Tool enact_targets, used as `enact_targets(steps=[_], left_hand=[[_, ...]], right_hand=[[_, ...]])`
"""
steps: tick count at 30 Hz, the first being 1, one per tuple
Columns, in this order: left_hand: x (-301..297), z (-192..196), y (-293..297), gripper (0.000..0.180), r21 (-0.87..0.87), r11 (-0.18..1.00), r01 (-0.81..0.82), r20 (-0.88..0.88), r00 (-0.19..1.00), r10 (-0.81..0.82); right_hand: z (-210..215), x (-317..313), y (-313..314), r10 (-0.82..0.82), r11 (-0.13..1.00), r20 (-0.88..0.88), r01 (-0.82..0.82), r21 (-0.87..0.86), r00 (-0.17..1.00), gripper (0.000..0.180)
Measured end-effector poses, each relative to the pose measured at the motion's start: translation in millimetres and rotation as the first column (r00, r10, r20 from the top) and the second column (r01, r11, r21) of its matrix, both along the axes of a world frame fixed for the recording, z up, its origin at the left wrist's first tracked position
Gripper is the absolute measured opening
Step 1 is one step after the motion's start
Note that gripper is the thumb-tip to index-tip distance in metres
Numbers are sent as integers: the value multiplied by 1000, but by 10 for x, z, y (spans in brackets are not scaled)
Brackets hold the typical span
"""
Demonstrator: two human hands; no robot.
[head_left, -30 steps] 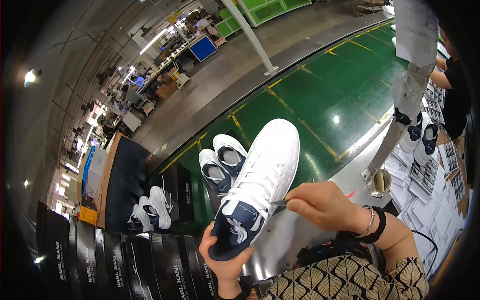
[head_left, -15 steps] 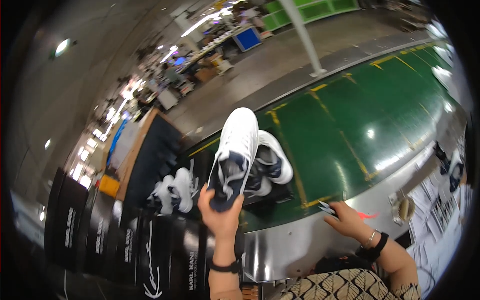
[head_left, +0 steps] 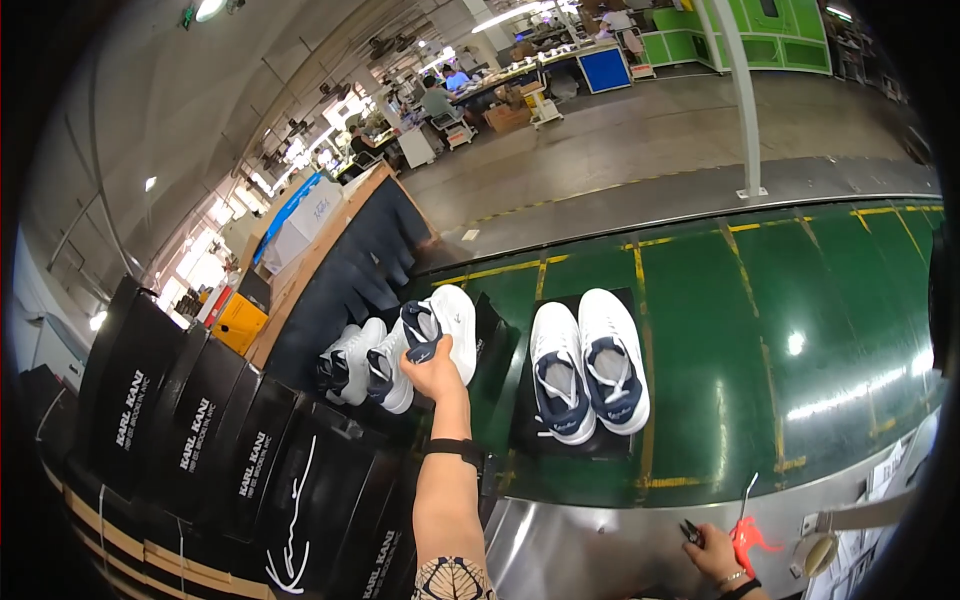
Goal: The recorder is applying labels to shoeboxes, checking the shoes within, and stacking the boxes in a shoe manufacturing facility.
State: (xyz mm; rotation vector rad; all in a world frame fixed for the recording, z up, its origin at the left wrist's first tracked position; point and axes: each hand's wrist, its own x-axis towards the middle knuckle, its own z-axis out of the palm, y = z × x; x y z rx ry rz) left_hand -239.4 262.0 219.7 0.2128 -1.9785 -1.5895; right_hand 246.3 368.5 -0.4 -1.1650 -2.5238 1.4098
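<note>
My left hand [head_left: 436, 374] is closed around the heel and navy collar of a white sneaker [head_left: 455, 325], holding it just beside several other white sneakers [head_left: 352, 358] at the left end of the green belt. Right of it, a pair of white sneakers with navy lining, one the left shoe [head_left: 556, 345] and one the right shoe [head_left: 608, 325], rests on a black box lid or board [head_left: 520, 425]. Low at the right, over the metal edge, my right hand [head_left: 714, 553] grips small dark thread snips [head_left: 690, 534]. A red air gun [head_left: 745, 540] with a thin nozzle lies beside that hand.
Black shoe boxes [head_left: 200, 440] stand in a row at the left. The green conveyor belt [head_left: 720, 390] with yellow lines stretches right, bordered by a metal edge [head_left: 570, 530]. A wooden-edged table [head_left: 350, 210] with dark cloth stands beyond the boxes. People work in the far background.
My left hand has carried its sneaker leftward and lower, away from the pair and next to the other sneakers. My right hand still holds the snips. The view has shifted.
</note>
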Motion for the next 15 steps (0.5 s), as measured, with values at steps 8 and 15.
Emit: enact_targets(steps=[8, 15], left_hand=[[-718, -433, -218, 66, -141, 989, -38, -60, 998, 30], [-963, -513, -375, 78, -500, 829, -250, 332, 829, 450]], right_hand=[[327, -65, 92, 95, 995, -75, -97, -19, 993, 25], [240, -31, 149, 94, 995, 59, -92, -40, 994, 30]])
